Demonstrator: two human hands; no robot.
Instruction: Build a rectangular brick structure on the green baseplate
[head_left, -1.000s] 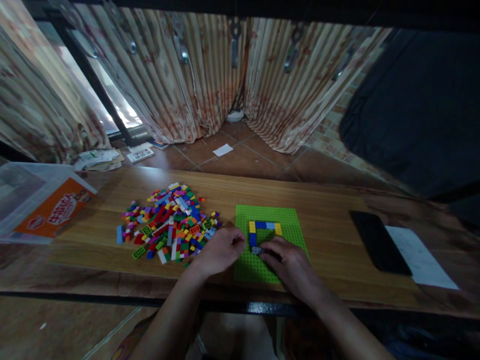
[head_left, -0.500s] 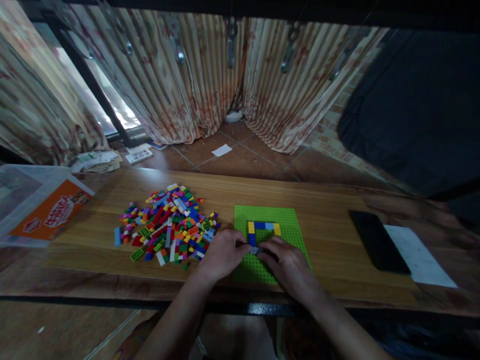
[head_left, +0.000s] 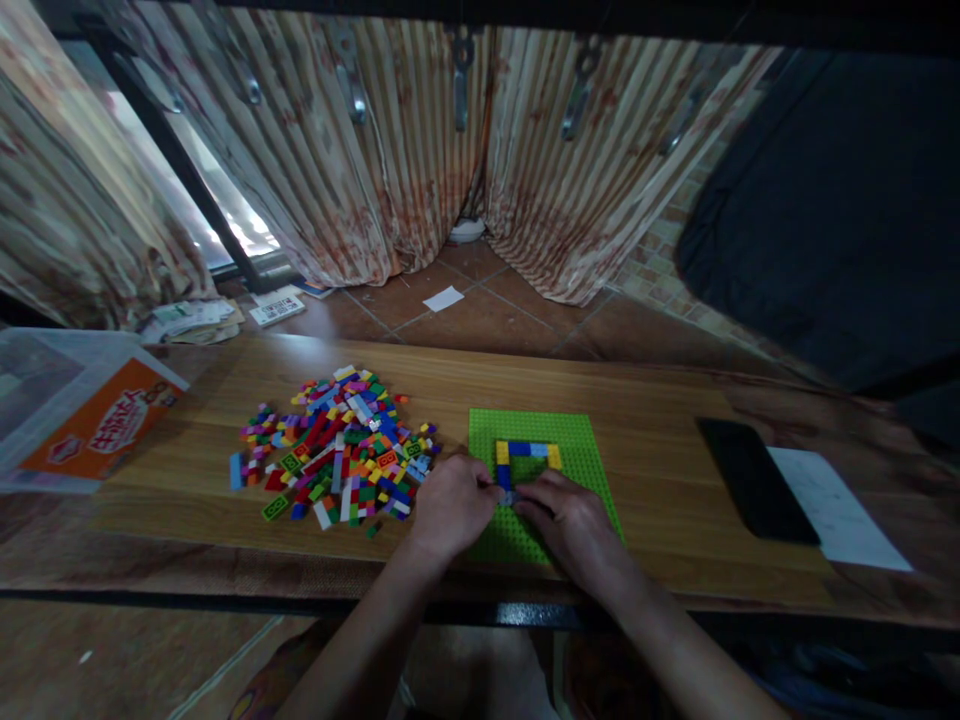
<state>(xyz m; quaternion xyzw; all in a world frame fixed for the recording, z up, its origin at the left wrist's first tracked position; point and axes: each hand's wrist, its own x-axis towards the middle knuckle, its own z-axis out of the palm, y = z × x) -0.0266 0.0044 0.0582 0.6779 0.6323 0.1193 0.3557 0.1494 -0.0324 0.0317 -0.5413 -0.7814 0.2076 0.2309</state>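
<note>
A green studded baseplate (head_left: 592, 470) lies on the wooden board. On it stands an angular outline of yellow, blue and light blue bricks (head_left: 523, 449), with one side running down toward me. At the near end of that side is a small grey-blue brick (head_left: 506, 498). My left hand (head_left: 459, 503) pinches this brick from the left with thumb and forefinger. From the right, my right hand (head_left: 574, 515) has its closed fingertips on the same brick. Part of the outline on the right is hidden behind my right hand.
Left of the baseplate spreads a heap of loose coloured bricks (head_left: 341, 450). A clear plastic box (head_left: 67, 345) with an orange label sits at the far left. To the right lie a black phone-like slab (head_left: 754, 480) and a white paper sheet (head_left: 840, 510).
Both hands stay at the same spot on the baseplate. The grey-blue brick now sits slightly higher in view, close against the end of the blue bricks.
</note>
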